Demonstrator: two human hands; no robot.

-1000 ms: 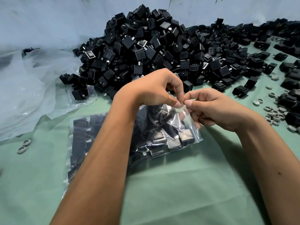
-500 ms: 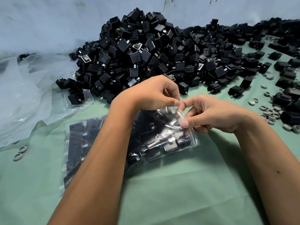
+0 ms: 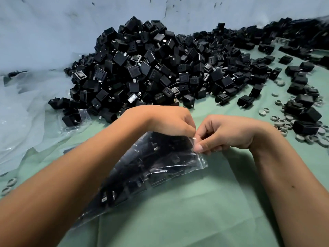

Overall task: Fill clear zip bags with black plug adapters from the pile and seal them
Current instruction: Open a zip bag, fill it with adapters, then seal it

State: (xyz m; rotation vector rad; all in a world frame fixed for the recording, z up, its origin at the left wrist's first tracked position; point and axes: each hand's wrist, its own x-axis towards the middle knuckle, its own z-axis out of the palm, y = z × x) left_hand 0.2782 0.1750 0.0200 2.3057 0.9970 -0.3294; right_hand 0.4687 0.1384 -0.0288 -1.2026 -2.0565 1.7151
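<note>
A clear zip bag (image 3: pixel 160 168) holding several black plug adapters lies on the green cloth in front of me. My left hand (image 3: pixel 170 122) pinches the bag's open edge from above at its right end. My right hand (image 3: pixel 226 134) pinches the same edge just beside it, thumb and fingers curled on the plastic. A big pile of black plug adapters (image 3: pixel 160 68) rises behind my hands. My left forearm hides the bag's left part.
The green cloth (image 3: pixel 195 211) covers the table. Another small bag with adapters (image 3: pixel 74 118) lies at the pile's left foot. Loose clear plastic sheet (image 3: pixel 23 113) spreads on the left. Grey rings (image 3: pixel 284 122) and more adapters lie on the right. A pale wall stands behind.
Both hands have dropped lower with the bag edge. The right hand's pinch has slid down along the edge, and the bag now lies flatter and more slanted.
</note>
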